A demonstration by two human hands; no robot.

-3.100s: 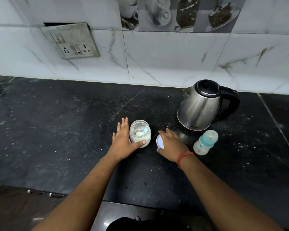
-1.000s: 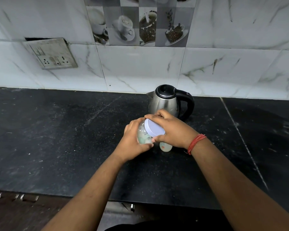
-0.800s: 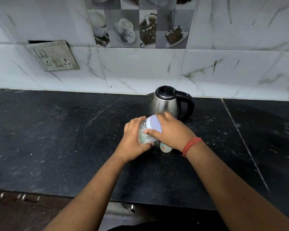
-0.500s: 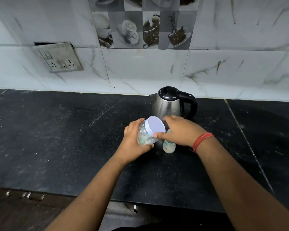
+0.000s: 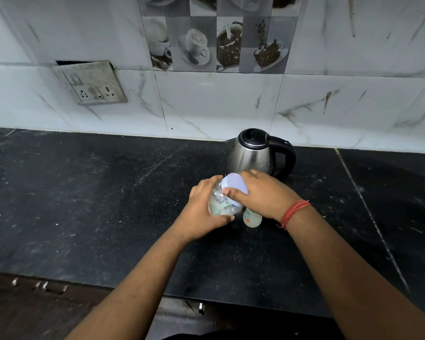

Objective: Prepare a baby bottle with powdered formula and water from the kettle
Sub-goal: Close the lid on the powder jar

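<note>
My left hand (image 5: 201, 207) grips a clear jar (image 5: 220, 203) of white formula powder, held tilted above the counter. My right hand (image 5: 265, 195) closes around the jar's pale lilac lid (image 5: 233, 186), which sits on the jar's mouth. Just below my right hand stands the baby bottle (image 5: 252, 218); only its lower body shows, the top is hidden. The steel kettle (image 5: 254, 153) with a black lid and handle stands right behind my hands, near the wall.
A black stone counter (image 5: 96, 192) dusted with white specks runs left and right. A switch and socket plate (image 5: 91, 82) hangs on the tiled wall at left. The counter's front edge (image 5: 133, 285) lies below my forearms.
Three seconds ago the jar stood open on the counter with the lid beside it. Both hands have since lifted it; over the last second my right hand has shifted around the lid.
</note>
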